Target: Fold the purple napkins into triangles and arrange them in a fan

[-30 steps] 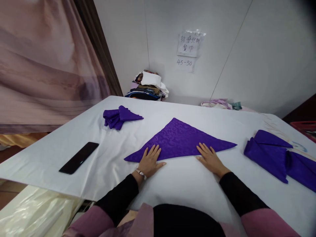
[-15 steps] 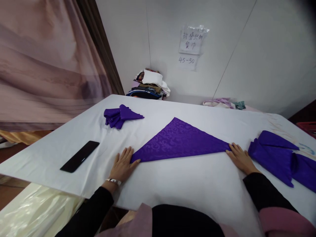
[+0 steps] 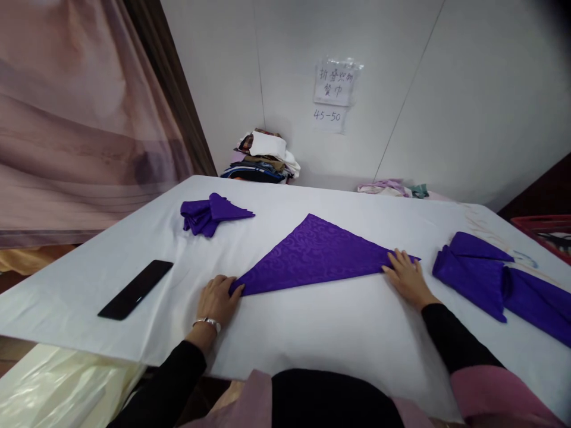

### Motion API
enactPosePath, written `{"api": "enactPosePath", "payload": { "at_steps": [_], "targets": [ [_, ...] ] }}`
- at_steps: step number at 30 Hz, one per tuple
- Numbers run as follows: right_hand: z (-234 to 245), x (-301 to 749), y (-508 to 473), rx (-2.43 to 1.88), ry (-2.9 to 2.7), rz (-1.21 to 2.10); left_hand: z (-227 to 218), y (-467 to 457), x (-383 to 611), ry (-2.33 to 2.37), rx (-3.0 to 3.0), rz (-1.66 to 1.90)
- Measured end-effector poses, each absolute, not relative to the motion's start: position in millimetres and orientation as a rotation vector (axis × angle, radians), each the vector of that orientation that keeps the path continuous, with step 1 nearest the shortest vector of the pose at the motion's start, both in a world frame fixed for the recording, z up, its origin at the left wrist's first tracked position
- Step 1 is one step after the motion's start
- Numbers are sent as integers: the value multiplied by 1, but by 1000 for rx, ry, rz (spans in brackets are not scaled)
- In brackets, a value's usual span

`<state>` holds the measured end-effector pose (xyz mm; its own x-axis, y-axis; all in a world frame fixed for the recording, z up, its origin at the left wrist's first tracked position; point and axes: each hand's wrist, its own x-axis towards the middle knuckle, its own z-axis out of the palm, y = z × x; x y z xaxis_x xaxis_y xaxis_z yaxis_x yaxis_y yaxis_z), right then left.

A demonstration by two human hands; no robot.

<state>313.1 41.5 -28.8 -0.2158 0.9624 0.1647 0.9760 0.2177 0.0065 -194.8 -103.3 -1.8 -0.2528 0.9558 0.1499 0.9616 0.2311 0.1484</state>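
A purple patterned cloth napkin [image 3: 307,258], folded into a wide triangle, lies flat on the white-covered table [image 3: 330,339], its long edge towards me. At its left corner my left hand [image 3: 218,302] is closed, with the tip of the cloth between curled fingers and thumb. My right hand [image 3: 408,278] rests with fingers apart on the napkin's right end; the pointed tip shows just beyond the fingertips. A gathered purple napkin [image 3: 207,214] sits at the back left. More folded purple cloth [image 3: 477,273] lies to the right of my right hand.
A black phone-like slab [image 3: 136,289] lies on the table's left side. Behind the far edge are a pile of folded clothes [image 3: 263,160] and some loose cloth [image 3: 386,187]. A handwritten sign [image 3: 334,83] hangs on the wall. A red basket [image 3: 542,224] stands at far right.
My right hand has slid inward from the napkin's right tip onto the cloth. The left fingers have curled in at the left corner. The whole view has shifted slightly.
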Motion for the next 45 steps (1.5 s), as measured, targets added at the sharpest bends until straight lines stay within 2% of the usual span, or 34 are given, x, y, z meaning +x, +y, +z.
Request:
{"api": "enactPosePath", "payload": {
  "at_steps": [5,9,17,23,30,37,45],
  "targets": [
    [-14,223,10,-1382,-2647,130,3,-98,-194,-2597,-1885,-376],
    [-8,174,-5,-1218,-2717,316,12,-100,-194,-2740,-1907,-508],
    [4,130,-38,-1031,-2763,624,57,-127,-184,-3056,-2197,-1142],
    [11,98,-80,-841,-2609,931,97,-134,-154,-2881,-2561,-1468],
    [13,84,-105,-907,-2046,1210,115,-118,-92,-2452,-2886,-1652],
    [29,87,-108,-918,-1630,1276,120,-99,-50,-2108,-3030,-1648],
    [43,117,-119,-898,-1560,1536,126,-96,-57,-2053,-3013,-1695]
  ]
}}
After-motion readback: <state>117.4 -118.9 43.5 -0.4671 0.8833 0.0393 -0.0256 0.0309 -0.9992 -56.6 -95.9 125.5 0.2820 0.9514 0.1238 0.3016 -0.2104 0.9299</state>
